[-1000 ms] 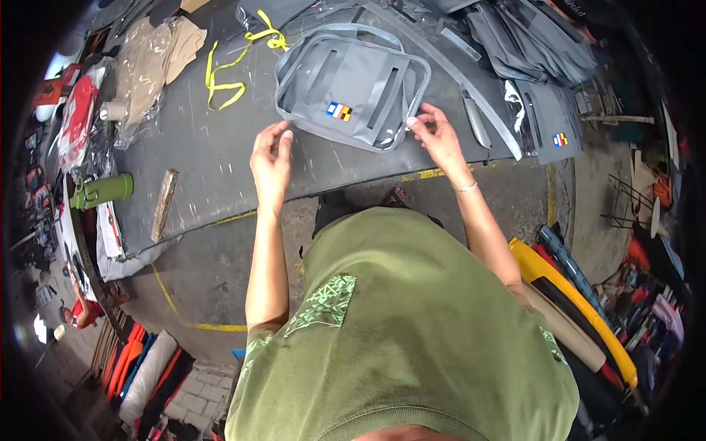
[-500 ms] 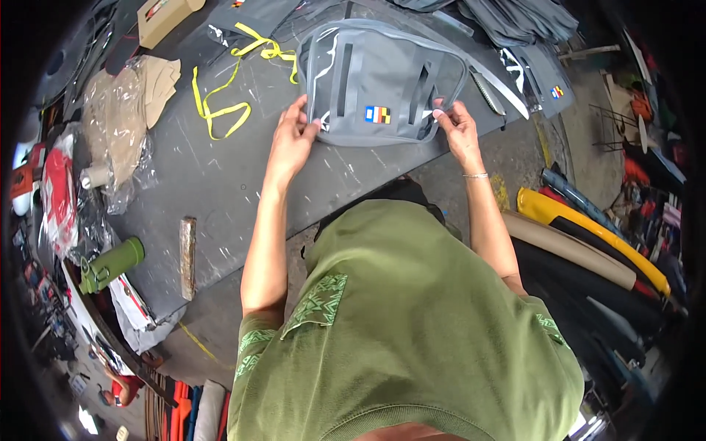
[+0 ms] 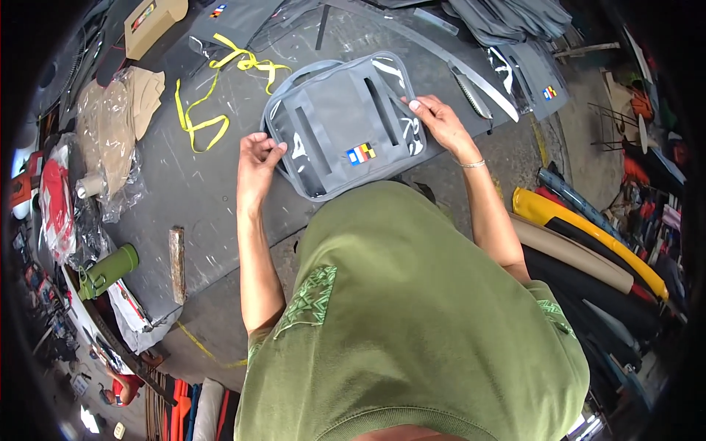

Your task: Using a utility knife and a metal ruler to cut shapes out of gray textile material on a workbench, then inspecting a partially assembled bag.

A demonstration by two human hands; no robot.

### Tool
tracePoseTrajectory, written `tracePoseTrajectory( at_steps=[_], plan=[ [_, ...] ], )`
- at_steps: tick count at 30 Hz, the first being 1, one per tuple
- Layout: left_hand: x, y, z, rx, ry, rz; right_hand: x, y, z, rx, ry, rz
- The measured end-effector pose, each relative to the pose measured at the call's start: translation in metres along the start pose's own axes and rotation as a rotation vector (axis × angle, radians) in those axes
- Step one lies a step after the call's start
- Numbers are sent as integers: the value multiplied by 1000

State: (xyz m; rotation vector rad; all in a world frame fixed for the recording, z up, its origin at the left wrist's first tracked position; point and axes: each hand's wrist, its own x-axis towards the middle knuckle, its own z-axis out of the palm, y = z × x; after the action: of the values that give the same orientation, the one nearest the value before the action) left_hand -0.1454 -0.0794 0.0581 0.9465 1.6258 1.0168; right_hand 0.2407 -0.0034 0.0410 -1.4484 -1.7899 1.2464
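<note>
A grey bag [image 3: 334, 121] with clear side panels, two dark vertical slots and a small coloured flag patch [image 3: 361, 153] lies tilted on the dark table, close to my body. My left hand [image 3: 259, 163] is at its left edge, with thumb and fingers pinched together on the rim. On the opposite side, my right hand [image 3: 443, 126] grips the upper right rim between thumb and fingers. The fingertips of both hands are partly hidden. A loop-like grey band shows at the bag's far left corner.
Yellow strap [image 3: 213, 95] lies tangled left of the bag. A serrated saw-like blade [image 3: 471, 92] rests to the right, near stacked grey panels [image 3: 507, 26]. On the left are a wooden stick [image 3: 176, 264], green bottle [image 3: 110, 270] and brown bagged pieces [image 3: 110, 125]. Rolls [image 3: 573, 250] stand at right.
The bag has come nearer to my body and shifted left, turning counterclockwise. My left hand has moved down and left with it; my right hand has moved up along its right edge.
</note>
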Motion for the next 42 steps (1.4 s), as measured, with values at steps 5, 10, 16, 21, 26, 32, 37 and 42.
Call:
tracePoseTrajectory(
  at_steps=[5, 10, 16, 21, 26, 32, 37, 42],
  plan=[
    [-1, 22, 15, -88, -75, -105, 1, 18, -6, 111, -56, 138],
    [0, -13, -3, -316, -43, -115, -2, 0, -13, 3, -154, 184],
    [-17, 27, 27, 476, 219, 44, -16, 32, -20, 59, -188, 93],
    [-30, 61, 72, 726, 148, 576, -18, 26, -13, 15, -116, 143],
    [-25, 78, 146, 714, -384, 799, -19, 5, -12, 185, -33, 145],
    [-5, 88, 195, 802, -419, 869, -21, -17, -27, 408, 32, 171],
    [9, 106, 191, 877, -541, 941, -22, -31, -31, 512, 18, 135],
    [15, 118, 189, 935, -529, 990, -27, -39, -30, 592, -6, 92]
  ],
)
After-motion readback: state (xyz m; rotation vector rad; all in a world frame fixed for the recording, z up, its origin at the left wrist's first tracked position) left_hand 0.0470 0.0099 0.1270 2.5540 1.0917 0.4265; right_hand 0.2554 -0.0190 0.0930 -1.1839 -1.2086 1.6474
